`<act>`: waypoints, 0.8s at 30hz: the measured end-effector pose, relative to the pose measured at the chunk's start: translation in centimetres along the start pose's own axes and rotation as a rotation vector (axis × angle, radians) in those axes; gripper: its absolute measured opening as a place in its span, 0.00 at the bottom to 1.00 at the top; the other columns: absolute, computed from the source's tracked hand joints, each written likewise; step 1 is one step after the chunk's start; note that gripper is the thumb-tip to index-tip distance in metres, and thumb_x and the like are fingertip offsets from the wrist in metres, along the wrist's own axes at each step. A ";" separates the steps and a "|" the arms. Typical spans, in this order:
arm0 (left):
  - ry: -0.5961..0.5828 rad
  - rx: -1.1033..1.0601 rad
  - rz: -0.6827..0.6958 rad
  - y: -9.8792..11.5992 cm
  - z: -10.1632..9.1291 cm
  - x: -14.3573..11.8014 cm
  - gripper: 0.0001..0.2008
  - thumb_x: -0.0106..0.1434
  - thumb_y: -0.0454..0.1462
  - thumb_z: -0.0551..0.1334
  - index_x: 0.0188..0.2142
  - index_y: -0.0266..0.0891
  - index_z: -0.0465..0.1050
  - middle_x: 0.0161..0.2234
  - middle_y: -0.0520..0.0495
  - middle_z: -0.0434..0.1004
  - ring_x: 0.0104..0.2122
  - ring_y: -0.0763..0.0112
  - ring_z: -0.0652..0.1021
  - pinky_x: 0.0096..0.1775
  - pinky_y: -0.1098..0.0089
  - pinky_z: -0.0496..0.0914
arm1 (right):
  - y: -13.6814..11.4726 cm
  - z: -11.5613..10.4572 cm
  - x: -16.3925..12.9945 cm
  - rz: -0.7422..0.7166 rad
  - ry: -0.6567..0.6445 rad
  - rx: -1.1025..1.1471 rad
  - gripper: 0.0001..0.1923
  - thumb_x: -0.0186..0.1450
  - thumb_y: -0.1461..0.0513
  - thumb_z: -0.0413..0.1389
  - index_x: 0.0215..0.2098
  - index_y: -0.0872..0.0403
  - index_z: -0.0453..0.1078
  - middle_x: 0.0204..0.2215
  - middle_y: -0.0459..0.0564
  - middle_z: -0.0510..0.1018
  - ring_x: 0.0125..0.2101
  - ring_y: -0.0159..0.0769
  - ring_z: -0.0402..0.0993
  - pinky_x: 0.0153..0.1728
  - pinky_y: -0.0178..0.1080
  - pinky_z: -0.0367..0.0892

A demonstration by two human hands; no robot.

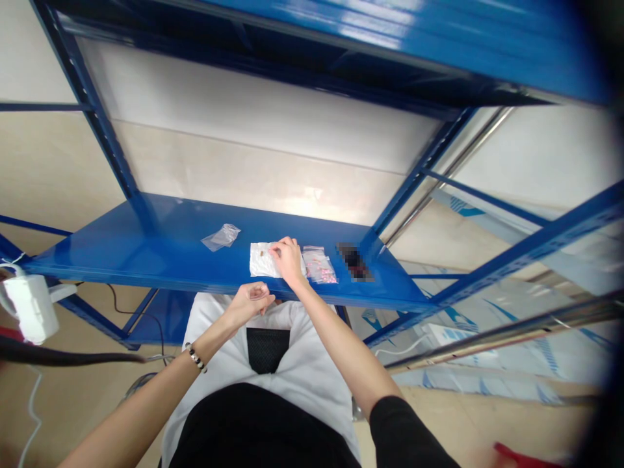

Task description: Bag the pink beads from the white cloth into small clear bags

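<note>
My right hand point(288, 259) rests over a white sheet like tissue or paper point(260, 266). Its fingertips are drawn together at the sheet's surface, and whatever they may pinch is too small to see. A tiny brownish piece point(261, 253) lies on the sheet, left of those fingers. In front of the shelf edge, above my lap, my left hand point(249, 304) is curled closed; something thin and pale seems to show at its fingers, but I cannot make it out. Just right of my right hand lies a clear zip bag point(320, 265) with small pink pieces.
The blue metal shelf point(166, 240) carries a crumpled clear bag point(221, 238) on the left and a blurred-out dark flat object point(355, 261) on the right. Another shelf point(312, 39) hangs overhead. A white charger-like box point(32, 308) with cables is at the far left.
</note>
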State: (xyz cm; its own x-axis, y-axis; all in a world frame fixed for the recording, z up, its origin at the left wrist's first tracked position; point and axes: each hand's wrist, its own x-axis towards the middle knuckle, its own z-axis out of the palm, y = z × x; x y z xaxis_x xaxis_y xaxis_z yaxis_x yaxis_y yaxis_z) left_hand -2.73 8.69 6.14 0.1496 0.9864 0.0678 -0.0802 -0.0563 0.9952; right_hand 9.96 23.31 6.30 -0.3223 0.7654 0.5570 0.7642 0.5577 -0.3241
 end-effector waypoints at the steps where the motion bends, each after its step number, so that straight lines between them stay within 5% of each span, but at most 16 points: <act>1: -0.001 0.003 0.002 0.0 0.0 0.0 0.16 0.55 0.44 0.67 0.22 0.38 0.63 0.15 0.55 0.67 0.17 0.77 0.66 0.28 0.72 0.63 | 0.0 0.1 0.0 -0.007 -0.011 -0.011 0.04 0.64 0.63 0.57 0.33 0.52 0.75 0.38 0.52 0.72 0.42 0.43 0.63 0.42 0.42 0.59; 24: -0.023 -0.010 -0.013 -1.0 0.1 -0.2 0.17 0.56 0.44 0.67 0.24 0.38 0.62 0.16 0.55 0.66 0.17 0.78 0.66 0.25 0.74 0.61 | -0.2 0.1 0.2 0.020 0.016 -0.036 0.06 0.64 0.63 0.57 0.30 0.54 0.74 0.35 0.51 0.73 0.40 0.41 0.65 0.42 0.41 0.60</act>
State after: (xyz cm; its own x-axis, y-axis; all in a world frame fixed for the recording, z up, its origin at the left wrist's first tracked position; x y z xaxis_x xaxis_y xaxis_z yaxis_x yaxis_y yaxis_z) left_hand -2.58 8.52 5.10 0.1733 0.9833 0.0562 -0.0876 -0.0415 0.9953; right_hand 9.70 23.37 6.35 -0.2983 0.7710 0.5626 0.7899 0.5303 -0.3080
